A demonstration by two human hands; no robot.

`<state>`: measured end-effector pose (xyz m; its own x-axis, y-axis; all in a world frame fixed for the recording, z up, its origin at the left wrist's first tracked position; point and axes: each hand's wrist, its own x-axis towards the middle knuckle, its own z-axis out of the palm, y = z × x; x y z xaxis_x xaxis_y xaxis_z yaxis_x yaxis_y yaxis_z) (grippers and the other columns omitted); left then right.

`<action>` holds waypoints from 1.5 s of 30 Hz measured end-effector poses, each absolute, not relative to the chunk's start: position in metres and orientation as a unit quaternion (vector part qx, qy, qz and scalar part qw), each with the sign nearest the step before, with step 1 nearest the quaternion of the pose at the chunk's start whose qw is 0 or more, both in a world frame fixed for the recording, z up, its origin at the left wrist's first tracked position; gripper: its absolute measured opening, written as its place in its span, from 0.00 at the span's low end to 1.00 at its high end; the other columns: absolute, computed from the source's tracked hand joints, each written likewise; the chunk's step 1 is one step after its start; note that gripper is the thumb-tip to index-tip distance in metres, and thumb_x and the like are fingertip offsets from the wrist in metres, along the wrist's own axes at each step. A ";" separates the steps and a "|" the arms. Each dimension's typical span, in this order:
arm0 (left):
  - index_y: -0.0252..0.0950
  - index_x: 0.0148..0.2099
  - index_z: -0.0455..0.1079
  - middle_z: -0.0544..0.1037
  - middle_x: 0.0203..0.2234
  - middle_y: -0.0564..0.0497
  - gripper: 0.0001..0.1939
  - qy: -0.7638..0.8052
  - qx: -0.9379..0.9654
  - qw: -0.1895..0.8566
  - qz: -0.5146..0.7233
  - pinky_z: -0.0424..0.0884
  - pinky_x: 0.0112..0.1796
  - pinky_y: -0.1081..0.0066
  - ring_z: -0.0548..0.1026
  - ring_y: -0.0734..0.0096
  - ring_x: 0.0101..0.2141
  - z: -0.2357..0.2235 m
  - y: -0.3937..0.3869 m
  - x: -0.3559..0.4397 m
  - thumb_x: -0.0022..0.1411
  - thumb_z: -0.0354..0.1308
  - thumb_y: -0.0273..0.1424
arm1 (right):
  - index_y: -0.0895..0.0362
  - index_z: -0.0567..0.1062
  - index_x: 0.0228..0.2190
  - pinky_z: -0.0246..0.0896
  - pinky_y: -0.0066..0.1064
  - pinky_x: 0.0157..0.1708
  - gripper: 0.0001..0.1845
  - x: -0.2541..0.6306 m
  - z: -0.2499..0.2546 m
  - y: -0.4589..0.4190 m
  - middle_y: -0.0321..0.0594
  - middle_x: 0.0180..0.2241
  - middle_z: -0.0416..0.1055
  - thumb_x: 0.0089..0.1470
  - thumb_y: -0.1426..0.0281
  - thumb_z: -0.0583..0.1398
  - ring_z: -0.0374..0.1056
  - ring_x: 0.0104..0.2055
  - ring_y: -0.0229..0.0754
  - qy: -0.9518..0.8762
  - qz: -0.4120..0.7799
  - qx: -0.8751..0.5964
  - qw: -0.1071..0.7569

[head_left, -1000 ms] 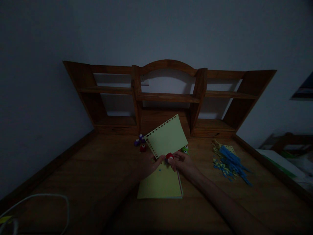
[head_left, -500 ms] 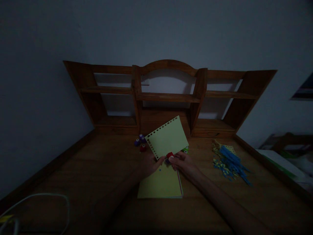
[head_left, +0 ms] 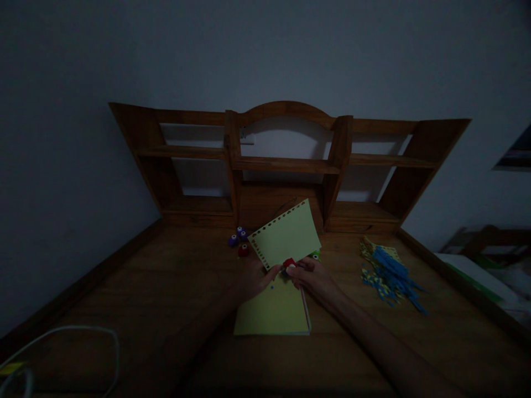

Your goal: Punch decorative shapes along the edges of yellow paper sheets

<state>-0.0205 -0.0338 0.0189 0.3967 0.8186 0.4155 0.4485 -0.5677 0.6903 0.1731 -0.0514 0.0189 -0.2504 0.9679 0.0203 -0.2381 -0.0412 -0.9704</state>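
Note:
A pale yellow sheet [head_left: 288, 235] is held up at a slant, with small shaped holes punched along its upper and left edges. My left hand [head_left: 253, 281] grips the sheet by its lower left corner, thumb on top. A small red craft punch [head_left: 290, 262] sits at the sheet's bottom edge, pinched in my right hand [head_left: 317, 277]. Whether paper lies inside its slot is too dark to tell. Beneath both hands lies a stack of yellow paper [head_left: 271, 318], with a tiny blue bit on it.
Purple punches [head_left: 233, 240] and another red punch [head_left: 243, 251] stand left of the sheet; a green one [head_left: 316, 255] is partly hidden behind it. Blue and yellow paper shreds [head_left: 392, 271] lie at right. A wooden shelf [head_left: 286, 165] backs the desk; a white cable [head_left: 83, 328] loops at lower left.
The raised sheet has shifted very slightly to the right and its top edge sits a little lower. Both hands keep their holds.

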 end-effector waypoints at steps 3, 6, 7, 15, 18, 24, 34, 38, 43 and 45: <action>0.34 0.31 0.72 0.77 0.25 0.49 0.14 0.402 0.799 0.240 0.378 0.71 0.35 0.69 0.75 0.67 0.30 0.018 -0.034 -0.021 0.62 0.52 0.38 | 0.60 0.76 0.30 0.55 0.25 0.19 0.19 0.173 0.018 -0.051 0.39 0.28 0.73 0.37 0.62 0.72 0.62 0.21 0.33 -0.491 0.618 -0.369 0.491; 0.35 0.30 0.72 0.78 0.27 0.49 0.15 0.404 0.801 0.242 0.370 0.71 0.36 0.69 0.76 0.65 0.33 0.016 -0.032 -0.021 0.62 0.52 0.38 | 0.60 0.76 0.31 0.55 0.25 0.20 0.19 0.174 0.017 -0.051 0.39 0.29 0.73 0.38 0.63 0.72 0.62 0.21 0.33 -0.496 0.621 -0.363 0.486; 0.35 0.29 0.73 0.78 0.27 0.49 0.15 0.406 0.799 0.243 0.371 0.71 0.36 0.69 0.76 0.65 0.33 0.015 -0.032 -0.021 0.62 0.52 0.38 | 0.60 0.76 0.31 0.55 0.25 0.20 0.19 0.174 0.018 -0.051 0.39 0.30 0.73 0.38 0.64 0.72 0.63 0.22 0.33 -0.496 0.624 -0.363 0.483; 0.36 0.33 0.73 0.79 0.30 0.48 0.12 0.406 0.801 0.219 0.382 0.70 0.44 0.63 0.75 0.62 0.40 0.009 -0.030 -0.021 0.62 0.52 0.37 | 0.59 0.76 0.33 0.57 0.26 0.22 0.23 0.172 0.017 -0.051 0.43 0.34 0.75 0.33 0.64 0.73 0.68 0.27 0.39 -0.472 0.623 -0.372 0.500; 0.35 0.33 0.73 0.79 0.29 0.47 0.13 0.412 0.798 0.217 0.382 0.71 0.41 0.63 0.76 0.61 0.38 0.009 -0.030 -0.021 0.62 0.53 0.37 | 0.60 0.76 0.31 0.55 0.25 0.20 0.21 0.171 0.017 -0.052 0.42 0.32 0.75 0.34 0.63 0.73 0.67 0.24 0.36 -0.474 0.619 -0.374 0.503; 0.35 0.39 0.72 0.79 0.31 0.47 0.12 0.390 0.804 0.222 0.390 0.70 0.44 0.62 0.76 0.62 0.39 0.014 -0.032 -0.021 0.63 0.52 0.37 | 0.59 0.76 0.31 0.57 0.25 0.22 0.21 0.172 0.016 -0.052 0.42 0.34 0.75 0.34 0.64 0.73 0.69 0.28 0.39 -0.472 0.621 -0.367 0.508; 0.37 0.47 0.71 0.77 0.43 0.45 0.14 0.392 0.797 0.234 0.396 0.68 0.48 0.62 0.74 0.62 0.45 0.014 -0.032 -0.021 0.62 0.54 0.37 | 0.59 0.77 0.33 0.56 0.25 0.22 0.21 0.172 0.017 -0.053 0.42 0.35 0.75 0.36 0.64 0.72 0.68 0.28 0.38 -0.483 0.618 -0.370 0.498; 0.37 0.45 0.72 0.78 0.42 0.46 0.13 0.390 0.803 0.221 0.393 0.68 0.49 0.63 0.74 0.62 0.45 0.016 -0.033 -0.021 0.61 0.54 0.37 | 0.60 0.76 0.32 0.54 0.24 0.20 0.20 0.173 0.016 -0.052 0.40 0.30 0.74 0.36 0.62 0.72 0.64 0.23 0.35 -0.486 0.612 -0.376 0.497; 0.36 0.42 0.73 0.79 0.37 0.46 0.13 0.405 0.797 0.220 0.390 0.68 0.47 0.62 0.74 0.61 0.43 0.011 -0.031 -0.022 0.62 0.53 0.38 | 0.60 0.76 0.30 0.52 0.24 0.20 0.20 0.175 0.016 -0.051 0.39 0.27 0.72 0.37 0.62 0.72 0.62 0.22 0.33 -0.500 0.609 -0.379 0.486; 0.36 0.41 0.73 0.79 0.36 0.46 0.13 0.400 0.799 0.225 0.389 0.68 0.47 0.61 0.74 0.61 0.43 0.009 -0.030 -0.022 0.62 0.53 0.38 | 0.61 0.76 0.29 0.51 0.24 0.20 0.19 0.175 0.017 -0.052 0.37 0.24 0.71 0.37 0.62 0.72 0.61 0.21 0.33 -0.503 0.605 -0.383 0.484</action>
<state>-0.0217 -0.0298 0.0086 0.3773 0.8144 0.4410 0.4650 -0.5784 0.6703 0.1749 -0.0516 0.0170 -0.2379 0.9710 0.0232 -0.2004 -0.0257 -0.9794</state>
